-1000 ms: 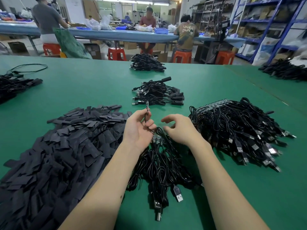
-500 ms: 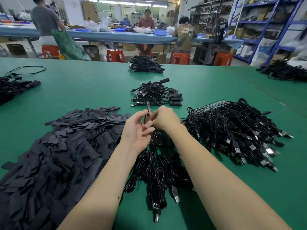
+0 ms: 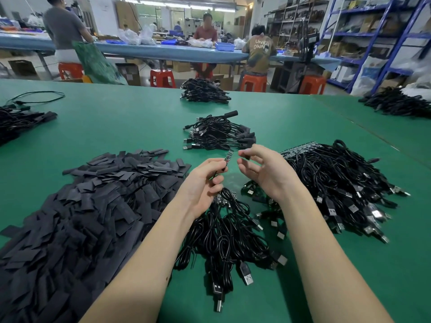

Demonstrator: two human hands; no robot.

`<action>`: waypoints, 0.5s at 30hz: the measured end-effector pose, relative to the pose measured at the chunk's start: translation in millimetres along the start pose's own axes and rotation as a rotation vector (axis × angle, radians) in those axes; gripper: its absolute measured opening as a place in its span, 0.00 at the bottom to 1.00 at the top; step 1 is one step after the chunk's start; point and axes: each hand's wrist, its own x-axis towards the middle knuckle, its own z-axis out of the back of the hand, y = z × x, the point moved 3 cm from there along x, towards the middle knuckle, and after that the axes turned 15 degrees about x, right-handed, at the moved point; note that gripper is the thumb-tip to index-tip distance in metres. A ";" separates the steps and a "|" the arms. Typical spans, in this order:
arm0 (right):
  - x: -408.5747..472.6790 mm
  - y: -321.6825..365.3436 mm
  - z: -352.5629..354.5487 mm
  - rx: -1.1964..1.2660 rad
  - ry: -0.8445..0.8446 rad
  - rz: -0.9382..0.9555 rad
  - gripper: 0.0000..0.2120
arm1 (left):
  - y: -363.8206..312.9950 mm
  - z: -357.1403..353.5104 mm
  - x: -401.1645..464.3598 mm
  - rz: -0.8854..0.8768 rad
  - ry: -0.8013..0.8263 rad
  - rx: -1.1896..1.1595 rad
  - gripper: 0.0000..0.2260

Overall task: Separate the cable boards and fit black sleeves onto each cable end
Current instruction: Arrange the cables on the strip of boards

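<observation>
Since half a second ago the right hand [image 3: 265, 170] has drawn away from the left hand [image 3: 205, 183], fingers loosely spread, apparently empty. The left pinches a cable with its board [image 3: 228, 157] raised above the desk [image 3: 140, 127]. The unsleeved board could slip from that light grip.

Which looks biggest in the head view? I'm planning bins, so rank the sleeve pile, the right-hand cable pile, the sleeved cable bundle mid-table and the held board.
1. Sleeve pile, though it lies nearest the camera.
2. Right-hand cable pile.
3. Sleeved cable bundle, farther off, so its true size is unsure.
4. Board pinched in the left hand.
</observation>
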 end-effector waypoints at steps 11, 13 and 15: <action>-7.4 -2.0 6.2 0.343 0.208 -0.077 0.06 | 2.7 -1.9 0.3 0.000 0.080 0.019 0.02; -7.0 0.7 9.2 0.355 0.201 -0.037 0.06 | 2.8 -1.9 0.0 -0.001 0.093 0.024 0.04; -7.5 3.3 10.1 0.314 0.212 -0.002 0.06 | 2.6 -1.8 -0.9 -0.002 0.109 0.032 0.04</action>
